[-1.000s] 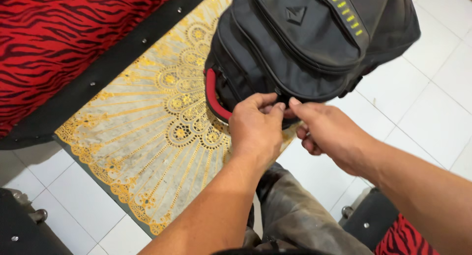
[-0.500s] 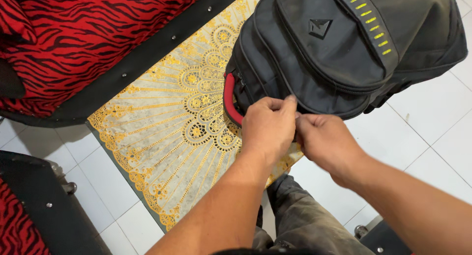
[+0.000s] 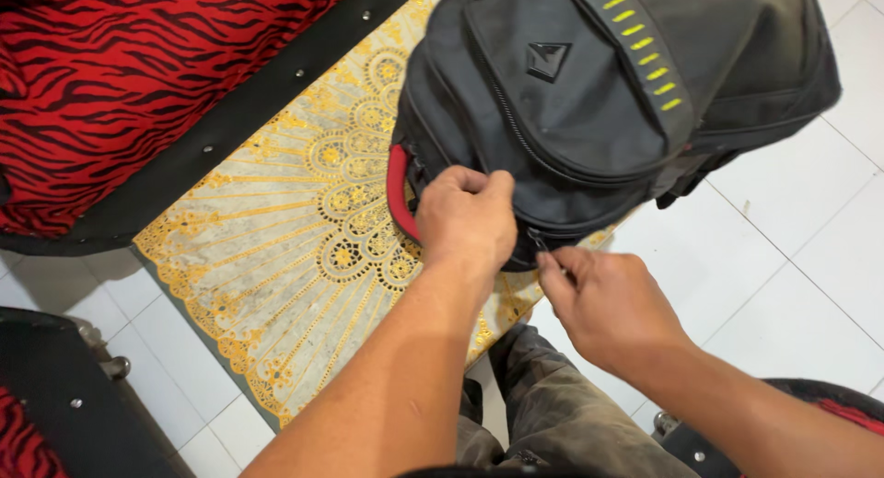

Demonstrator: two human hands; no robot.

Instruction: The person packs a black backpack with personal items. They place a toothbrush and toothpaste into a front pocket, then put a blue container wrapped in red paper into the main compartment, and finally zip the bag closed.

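Note:
A black backpack (image 3: 599,82) with yellow-green dashes and a red handle (image 3: 398,194) rests on a low table with a gold patterned cloth (image 3: 285,248). My left hand (image 3: 468,222) grips the pack's near top edge beside the red handle. My right hand (image 3: 603,308) pinches a zipper pull (image 3: 541,249) at the pack's lower near edge, thumb and forefinger closed on it. The zipper line runs along the pack's near side.
A red and black striped sofa (image 3: 120,82) with a black studded edge lies at the upper left. Another black studded seat edge (image 3: 64,395) is at the lower left. White floor tiles (image 3: 792,239) spread to the right. My grey trouser leg (image 3: 552,404) is below.
My right hand has drawn the zipper pull down and toward me, away from my left hand. My left hand stays clamped on the pack's top edge.

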